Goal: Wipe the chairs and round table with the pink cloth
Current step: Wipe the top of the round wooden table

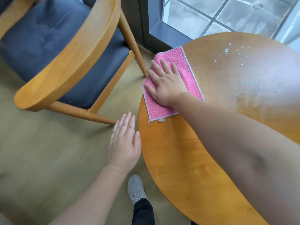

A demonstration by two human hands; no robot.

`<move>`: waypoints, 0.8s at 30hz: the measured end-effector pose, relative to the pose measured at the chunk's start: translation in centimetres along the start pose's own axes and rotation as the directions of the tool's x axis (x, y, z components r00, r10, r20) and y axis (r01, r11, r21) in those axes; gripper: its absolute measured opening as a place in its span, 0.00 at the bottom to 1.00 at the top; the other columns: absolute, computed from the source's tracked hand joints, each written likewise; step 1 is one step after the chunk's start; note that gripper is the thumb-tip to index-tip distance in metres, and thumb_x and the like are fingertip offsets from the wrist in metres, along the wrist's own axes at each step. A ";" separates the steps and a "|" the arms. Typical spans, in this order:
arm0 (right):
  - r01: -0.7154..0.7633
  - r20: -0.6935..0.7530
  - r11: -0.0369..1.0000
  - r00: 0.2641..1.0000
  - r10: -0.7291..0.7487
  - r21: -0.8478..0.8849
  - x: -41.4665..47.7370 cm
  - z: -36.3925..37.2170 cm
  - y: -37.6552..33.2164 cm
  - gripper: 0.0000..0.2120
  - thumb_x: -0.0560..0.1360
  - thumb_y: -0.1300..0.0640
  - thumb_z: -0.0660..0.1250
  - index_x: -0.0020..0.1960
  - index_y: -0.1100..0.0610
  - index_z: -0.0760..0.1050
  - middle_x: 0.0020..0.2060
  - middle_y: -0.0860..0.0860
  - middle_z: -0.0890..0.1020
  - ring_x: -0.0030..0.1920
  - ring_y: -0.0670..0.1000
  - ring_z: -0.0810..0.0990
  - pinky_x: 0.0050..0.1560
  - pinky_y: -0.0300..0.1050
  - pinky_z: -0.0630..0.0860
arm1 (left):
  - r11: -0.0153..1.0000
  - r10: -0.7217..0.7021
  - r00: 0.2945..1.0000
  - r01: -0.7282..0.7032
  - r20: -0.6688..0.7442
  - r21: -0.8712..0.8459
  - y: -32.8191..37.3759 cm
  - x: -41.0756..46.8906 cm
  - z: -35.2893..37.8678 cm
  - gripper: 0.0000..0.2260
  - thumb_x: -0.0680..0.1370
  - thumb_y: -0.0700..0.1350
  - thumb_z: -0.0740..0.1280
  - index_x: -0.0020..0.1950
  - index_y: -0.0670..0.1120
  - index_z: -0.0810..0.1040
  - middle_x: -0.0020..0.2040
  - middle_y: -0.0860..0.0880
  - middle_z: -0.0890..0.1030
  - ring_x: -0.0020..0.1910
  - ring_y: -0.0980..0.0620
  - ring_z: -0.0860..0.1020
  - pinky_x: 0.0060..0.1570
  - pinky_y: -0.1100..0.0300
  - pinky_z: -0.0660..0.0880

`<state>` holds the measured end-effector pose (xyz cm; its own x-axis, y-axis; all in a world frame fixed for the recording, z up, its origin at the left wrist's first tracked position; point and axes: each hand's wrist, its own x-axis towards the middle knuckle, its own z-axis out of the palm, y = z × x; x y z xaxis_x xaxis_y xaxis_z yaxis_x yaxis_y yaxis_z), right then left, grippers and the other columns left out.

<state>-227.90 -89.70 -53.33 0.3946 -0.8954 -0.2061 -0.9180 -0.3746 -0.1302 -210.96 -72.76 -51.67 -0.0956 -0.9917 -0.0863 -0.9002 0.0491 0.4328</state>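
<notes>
The pink cloth [186,65] lies flat on the left edge of the round wooden table [178,159], slightly overhanging it. My right hand [164,82] presses on the cloth with straight, spread fingers, the arm reaching across the table. My left hand [125,143] hovers flat over the floor just left of the table's rim, holding nothing. A wooden chair [68,57] with a curved backrest and dark blue seat cushion [40,38] stands to the left. White droplets or crumbs [240,59] speckle the table's far right part.
A glass door or window with a dark frame [154,21] stands behind the table. One chair leg [138,52] reaches the floor close to the cloth. My grey shoe [136,189] is on the beige floor below the left hand.
</notes>
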 end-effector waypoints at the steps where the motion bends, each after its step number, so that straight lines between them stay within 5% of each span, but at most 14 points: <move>1: -0.019 -0.008 1.000 1.000 0.019 0.006 0.3 -0.2 1.2 0.32 0.79 0.36 0.41 0.79 0.49 0.53 0.79 0.51 0.50 0.78 0.56 0.44 0.76 0.59 0.41 | 1.000 0.005 1.000 -0.005 -0.007 -0.005 1.0 0.6 0.5 0.23 0.80 0.47 0.51 0.73 0.39 0.65 0.73 0.45 0.66 0.74 0.51 0.59 0.74 0.58 0.49; 12: -0.148 -0.047 0.989 0.988 0.149 0.019 -4.0 -0.2 10.8 0.30 0.80 0.37 0.43 0.80 0.47 0.47 0.79 0.50 0.49 0.79 0.55 0.45 0.77 0.57 0.41 | 0.996 -0.071 0.997 0.072 -0.029 0.057 8.7 5.9 6.4 0.25 0.78 0.46 0.49 0.74 0.40 0.63 0.75 0.44 0.62 0.75 0.50 0.58 0.73 0.60 0.44; 24: -0.144 -0.019 0.989 0.989 0.144 0.020 1.7 -1.2 8.6 0.34 0.79 0.35 0.42 0.80 0.50 0.48 0.79 0.54 0.48 0.78 0.61 0.42 0.74 0.65 0.40 | 0.993 -0.074 0.997 0.077 -0.036 0.085 8.8 5.9 6.9 0.25 0.77 0.45 0.50 0.74 0.39 0.62 0.76 0.46 0.58 0.75 0.52 0.54 0.74 0.57 0.46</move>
<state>-235.18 -94.71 -53.65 0.2573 -0.9445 -0.2043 -0.9642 -0.2371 -0.1185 -222.41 -77.35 -54.53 -0.0136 -0.9962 -0.0855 -0.9377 -0.0170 0.3471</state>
